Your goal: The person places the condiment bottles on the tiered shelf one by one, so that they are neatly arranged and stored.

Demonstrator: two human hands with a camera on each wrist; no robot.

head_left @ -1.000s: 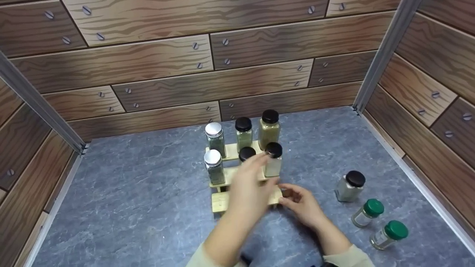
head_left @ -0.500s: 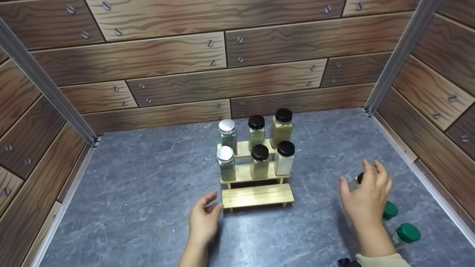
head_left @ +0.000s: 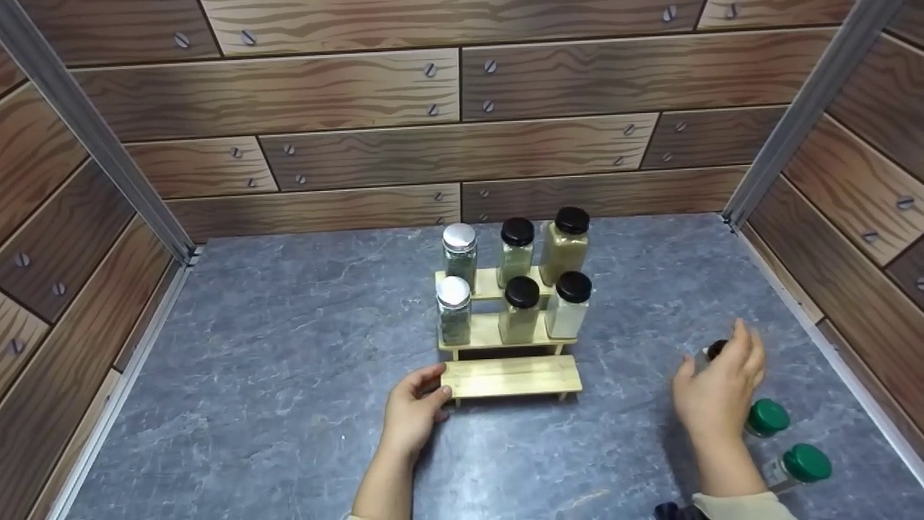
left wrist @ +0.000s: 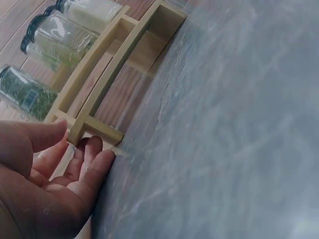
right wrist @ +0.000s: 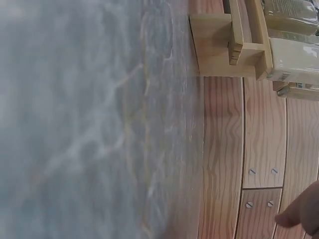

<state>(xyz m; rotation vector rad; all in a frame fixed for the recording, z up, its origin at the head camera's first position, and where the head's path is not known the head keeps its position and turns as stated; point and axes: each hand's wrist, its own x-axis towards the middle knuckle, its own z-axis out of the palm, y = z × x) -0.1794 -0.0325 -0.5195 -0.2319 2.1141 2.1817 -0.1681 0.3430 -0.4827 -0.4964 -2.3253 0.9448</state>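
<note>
A three-step light wooden spice rack (head_left: 511, 377) stands on the grey marbled table; its lowest step is bare. My left hand (head_left: 413, 412) holds that step's left end, thumb at the upper corner and fingers bent round by the leg (left wrist: 102, 130). Jars stand on the two higher steps, among them a silver-capped jar of green herbs (head_left: 454, 312) and a black-capped jar of white powder (head_left: 567, 310). At the right, my right hand (head_left: 718, 401) is over another black-capped jar (head_left: 715, 351), mostly hidden behind it, with the thumb apart from the cap.
Two green-capped jars (head_left: 768, 417) stand just right of the right forearm, near the front. Wood-patterned walls (head_left: 361, 155) enclose the table at the back and both sides, with grey metal posts (head_left: 787, 115) in the corners.
My right hand has left the rack and moved right to the black-capped jar. My left hand has come down from the middle step to the lowest step's left end. The head view has shifted.
</note>
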